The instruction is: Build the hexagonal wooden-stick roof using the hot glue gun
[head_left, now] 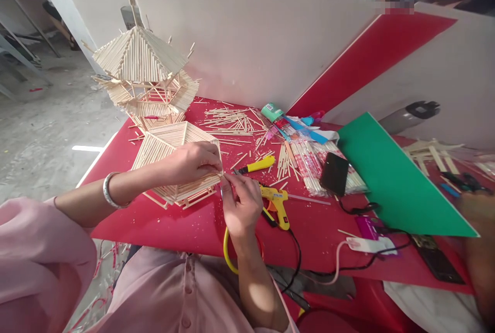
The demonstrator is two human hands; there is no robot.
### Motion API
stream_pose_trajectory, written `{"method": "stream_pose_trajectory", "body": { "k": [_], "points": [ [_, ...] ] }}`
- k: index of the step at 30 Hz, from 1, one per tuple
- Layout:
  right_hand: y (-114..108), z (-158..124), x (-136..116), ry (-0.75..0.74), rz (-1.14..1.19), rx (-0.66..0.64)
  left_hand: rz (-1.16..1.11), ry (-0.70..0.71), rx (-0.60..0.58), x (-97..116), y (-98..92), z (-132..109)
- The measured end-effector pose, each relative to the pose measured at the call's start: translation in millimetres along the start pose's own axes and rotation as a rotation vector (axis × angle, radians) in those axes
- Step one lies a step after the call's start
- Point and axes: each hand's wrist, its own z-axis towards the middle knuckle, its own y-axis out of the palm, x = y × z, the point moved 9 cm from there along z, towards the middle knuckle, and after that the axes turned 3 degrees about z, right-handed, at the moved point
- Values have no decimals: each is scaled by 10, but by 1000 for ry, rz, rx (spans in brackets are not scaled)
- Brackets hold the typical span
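Note:
A six-sided roof of thin wooden sticks (162, 139) lies at the table's front left. My left hand (193, 162) rests over it, fingertips pinched at its right corner. At that same corner, my right hand (243, 201) has thumb and fingers closed. Below the right palm, a yellow-and-red looped handle (226, 250) sticks out towards me, scissors-like, and a bit of metal shows beside the thumb; the rest is hidden. Behind the roof stands a tiered stick pagoda (139, 60). A yellow-handled cutter (261, 164) and a yellow glue gun (280, 206) lie right of my hands.
Loose sticks (232, 120) and bundled packs (309, 160) cover the table's back. A black phone (334, 174) lies on the packs. The green board (406, 183) leans at right. A black cord (296, 250) and white power strip (371, 245) lie near the front edge.

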Motion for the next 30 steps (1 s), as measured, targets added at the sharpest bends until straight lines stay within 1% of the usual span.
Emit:
{"method": "stream_pose_trajectory", "body": {
  "k": [5, 9, 14, 17, 22, 30],
  "points": [
    [-4, 21, -2, 33, 29, 4, 53, 46, -17, 27, 34, 15],
    [2, 42, -24, 48, 32, -6, 78, 49, -17, 21, 50, 16],
    [-27, 45, -106, -12, 0, 10, 116, 32, -20, 14, 65, 18],
    [-33, 9, -108, -38, -6, 15, 117, 45, -23, 33, 65, 23],
    [-27, -43, -67, -36, -14, 13, 117, 66, -26, 74, 50, 26],
    [-36, -14, -127, -56, 56, 14, 134, 40, -37, 64, 48, 21]
  ]
}}
